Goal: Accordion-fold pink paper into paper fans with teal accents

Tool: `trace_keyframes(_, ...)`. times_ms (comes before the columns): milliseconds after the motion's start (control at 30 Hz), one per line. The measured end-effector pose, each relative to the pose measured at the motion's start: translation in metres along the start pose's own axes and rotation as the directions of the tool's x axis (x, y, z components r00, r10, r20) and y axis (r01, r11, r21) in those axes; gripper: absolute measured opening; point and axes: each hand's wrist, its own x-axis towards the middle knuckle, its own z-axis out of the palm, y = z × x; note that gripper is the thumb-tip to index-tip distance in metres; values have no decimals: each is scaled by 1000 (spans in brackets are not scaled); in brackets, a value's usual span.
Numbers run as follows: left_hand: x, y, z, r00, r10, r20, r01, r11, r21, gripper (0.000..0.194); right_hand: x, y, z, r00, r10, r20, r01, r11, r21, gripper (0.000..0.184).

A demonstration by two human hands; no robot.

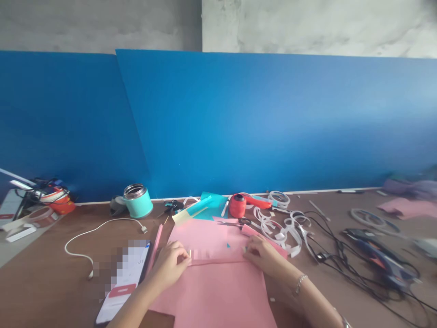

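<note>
Sheets of pink paper (225, 291) lie in front of me, with a straight edge or fold running across between my hands. My left hand (172, 264) is closed at the left end of that line, thumb and fingertips pinched on the paper. A tiny pale-yellow strip (190, 253) shows right at those fingertips. At the right end, my right hand (260, 255) is also closed, its fingertips bent down onto the paper and partly hidden. Short pink pieces lie along the line between the hands. Dark-handled scissors (244, 221) rest at the paper's far edge.
Left of the paper lie a phone (128, 282) and a white cable (102, 224). Behind stand a turquoise cup (138, 203) and a red spool-like object (236, 206). Coiled white strips (273, 223), black cords (341, 269) and a dark blue tool (378, 259) occupy the right.
</note>
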Motion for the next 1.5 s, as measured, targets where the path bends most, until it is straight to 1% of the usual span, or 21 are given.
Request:
trace_keyframes(133, 2, -2, 1, 999, -40, 1, 40, 999, 2, 20, 0, 1, -2, 999, -3, 34, 1, 999, 44, 32)
trace_keyframes(300, 7, -1, -2, 997, -77, 28, 76, 995, 60, 23, 1, 1, -1, 1000, -14, -11, 14, 1000, 14, 30)
trace_keyframes(433, 14, -1, -5, 988, -102, 119, 87, 989, 123, 22, 4, -2, -5, 1000, -1, 18, 1, 1000, -1, 34)
trace_keyframes(533, 19, 1, -8, 982, -115, 151, 89, 982, 167, 24, 6, -7, -9, 999, 14, 34, -13, 999, -32, 34)
trace_keyframes(633, 25, 6, -12, 974, -130, 186, 90, 974, 207, 32, 8, -13, -12, 999, 25, 45, -21, 996, -90, 32)
trace_keyframes(767, 33, 13, -17, 952, -165, 258, 96, 961, 260, 40, 10, -17, -14, 997, 60, 41, -52, 985, -164, 30)
trace_keyframes(900, 39, 13, -19, 933, -205, 297, 119, 951, 284, 37, 12, -18, -15, 997, 69, 37, -60, 981, -185, 31)
trace_keyframes(1033, 42, 10, -18, 931, -208, 301, 120, 951, 287, 33, 13, -18, -16, 998, 55, 33, -49, 986, -159, 32)
trace_keyframes(1133, 39, 9, -18, 941, -172, 292, 91, 958, 272, 37, 14, -16, -16, 998, 49, 44, -42, 987, -154, 32)
trace_keyframes(1167, 37, 9, -19, 948, -151, 279, 77, 962, 261, 35, 14, -15, -16, 998, 40, 49, -32, 988, -150, 33)
trace_keyframes(1267, 26, 10, -20, 974, -78, 213, 31, 976, 217, 21, 12, -10, -15, 999, 17, 47, -12, 994, -110, 32)
trace_keyframes(1300, 22, 11, -19, 982, -42, 182, 4, 979, 203, 18, 12, -8, -16, 999, 7, 42, -3, 996, -87, 30)
trace_keyframes(1367, 13, 11, -17, 993, 59, 107, -79, 978, 194, 20, 9, -9, -16, 999, -37, 25, 38, 999, -38, 22)
trace_keyframes(1433, 5, 10, -14, 985, 167, 39, -172, 960, 223, 24, 6, -13, -17, 995, -100, 7, 100, 995, -14, 8)
trace_keyframes(1467, 2, 10, -12, 979, 204, 22, -203, 948, 245, 24, 4, -17, -17, 992, -130, 6, 130, 991, -17, 5)
trace_keyframes(1500, -1, 10, -11, 975, 222, 16, -218, 939, 265, 23, 2, -21, -17, 988, -155, 15, 155, 987, -29, 7)
